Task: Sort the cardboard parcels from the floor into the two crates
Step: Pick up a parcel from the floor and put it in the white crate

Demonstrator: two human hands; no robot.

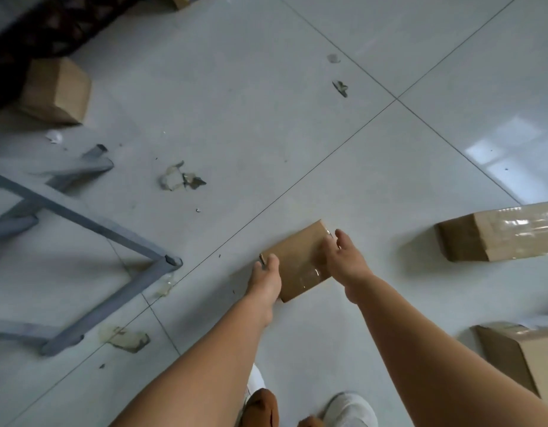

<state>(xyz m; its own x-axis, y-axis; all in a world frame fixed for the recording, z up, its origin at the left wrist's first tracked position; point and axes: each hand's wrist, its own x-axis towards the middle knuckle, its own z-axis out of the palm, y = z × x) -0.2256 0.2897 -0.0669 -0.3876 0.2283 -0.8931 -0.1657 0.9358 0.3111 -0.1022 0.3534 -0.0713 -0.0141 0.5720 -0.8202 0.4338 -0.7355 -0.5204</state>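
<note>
Small flat brown cardboard parcel with clear tape (300, 261) sits between both hands, over the pale tiled floor (266, 118). Left hand (265, 278) grips its left edge, fingers curled round the corner. Right hand (343, 258) holds its right side, fingers curled on the top face, thumb raised. Right of the right hand: long taped brown cardboard box (500, 234); nearer, below it, another brown cardboard box (525, 355). Far left of the left hand: grey metal tube frame (91, 217) and a brown cardboard cube-shaped box (55, 90).

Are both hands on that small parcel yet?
Touching: the head view shows the left hand gripping the small parcel's left edge, the right hand its right.
</note>
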